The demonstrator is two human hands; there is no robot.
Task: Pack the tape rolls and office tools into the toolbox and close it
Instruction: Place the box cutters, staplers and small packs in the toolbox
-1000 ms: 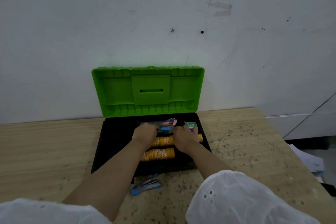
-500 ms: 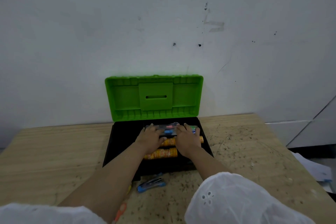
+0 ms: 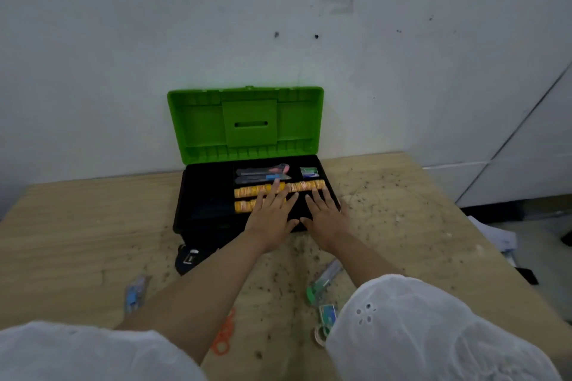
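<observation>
The black toolbox (image 3: 198,213) stands open on the wooden table, its green lid (image 3: 247,124) upright against the wall. Inside lie two rows of orange tape rolls (image 3: 247,192), utility knives (image 3: 263,175) behind them and a small green box (image 3: 309,172) at the back right. My left hand (image 3: 272,213) hovers flat over the near row of rolls, fingers straight and spread. My right hand (image 3: 325,213) is beside it over the toolbox's right front corner, fingers straight too. Neither hand holds anything.
On the table in front of the toolbox lie a black tape measure (image 3: 187,258), a blue stapler (image 3: 134,294), orange scissors (image 3: 224,335), a green-ended knife (image 3: 323,281), a small box (image 3: 328,315) and a tape roll (image 3: 320,334). Papers (image 3: 495,235) sit past the right edge.
Both hands have let go of the items at the back of the toolbox and drawn back toward me, opening flat. The knives and green box now lie uncovered.
</observation>
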